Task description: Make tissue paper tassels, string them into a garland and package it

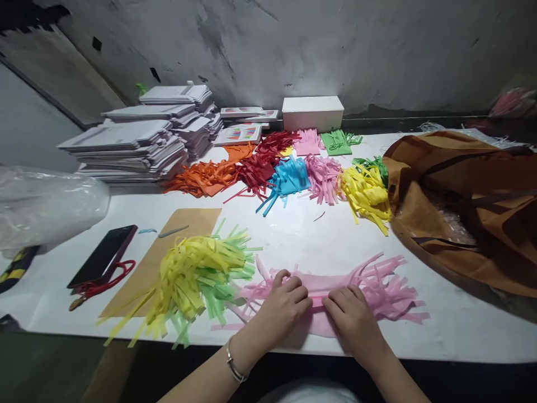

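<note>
Pink fringed tissue paper (327, 324) lies spread near the table's front edge, its cut strips fanning out to both sides. My left hand (285, 308), with a bracelet at the wrist, presses its curled fingers on the paper's middle. Facing it from the right, my right hand (352, 319) has its fingers bent together on the same paper. A narrow, brighter pink fold shows between the two hands. Left of my left hand rests a heap of yellow fringed paper (188, 268) with light green fringed paper (218, 296) beneath it.
Stacks of white packets (126, 140) stand at the back left. Coloured fringe bundles, one of them blue (291, 176), line the back below a white box (312, 113). A brown bag (461, 196) fills the right. A phone (103, 254) and brown sheet (142, 274) lie left.
</note>
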`<action>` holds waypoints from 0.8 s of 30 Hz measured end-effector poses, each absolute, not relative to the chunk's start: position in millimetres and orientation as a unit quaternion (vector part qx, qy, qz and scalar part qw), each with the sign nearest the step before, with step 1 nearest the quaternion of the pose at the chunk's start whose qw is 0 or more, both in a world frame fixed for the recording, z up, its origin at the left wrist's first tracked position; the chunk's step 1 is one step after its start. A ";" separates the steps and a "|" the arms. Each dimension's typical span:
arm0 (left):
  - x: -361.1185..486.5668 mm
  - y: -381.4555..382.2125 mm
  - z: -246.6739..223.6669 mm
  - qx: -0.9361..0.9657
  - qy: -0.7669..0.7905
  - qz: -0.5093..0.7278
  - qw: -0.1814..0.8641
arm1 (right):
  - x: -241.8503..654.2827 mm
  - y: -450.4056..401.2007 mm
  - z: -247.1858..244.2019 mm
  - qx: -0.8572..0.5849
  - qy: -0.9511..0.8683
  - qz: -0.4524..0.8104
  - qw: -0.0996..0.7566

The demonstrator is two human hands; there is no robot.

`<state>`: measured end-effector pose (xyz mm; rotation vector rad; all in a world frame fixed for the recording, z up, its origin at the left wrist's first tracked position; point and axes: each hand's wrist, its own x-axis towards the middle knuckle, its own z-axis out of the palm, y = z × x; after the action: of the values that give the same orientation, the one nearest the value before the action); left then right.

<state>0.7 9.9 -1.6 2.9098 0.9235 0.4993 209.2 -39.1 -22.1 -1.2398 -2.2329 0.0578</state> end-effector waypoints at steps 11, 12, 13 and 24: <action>5.9 -13.7 -6.6 0.848 0.453 0.246 0.123 | 235.4 -43.3 -22.5 -0.575 -0.782 0.000 0.239; 8.7 -13.7 -5.8 0.842 0.470 0.237 0.119 | 234.2 -41.2 -22.5 -0.583 -0.778 -0.003 0.233; 11.4 -13.1 -4.9 0.837 0.488 0.223 0.112 | 233.1 -39.4 -22.1 -0.591 -0.774 -0.005 0.228; 21.4 -6.1 0.4 0.832 0.528 0.148 0.081 | 206.8 -35.2 -12.8 -0.472 -0.835 0.022 0.281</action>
<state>21.4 -6.1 0.4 2.4876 1.5802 0.4436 206.8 -35.2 -12.8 -1.2637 -2.2383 0.0585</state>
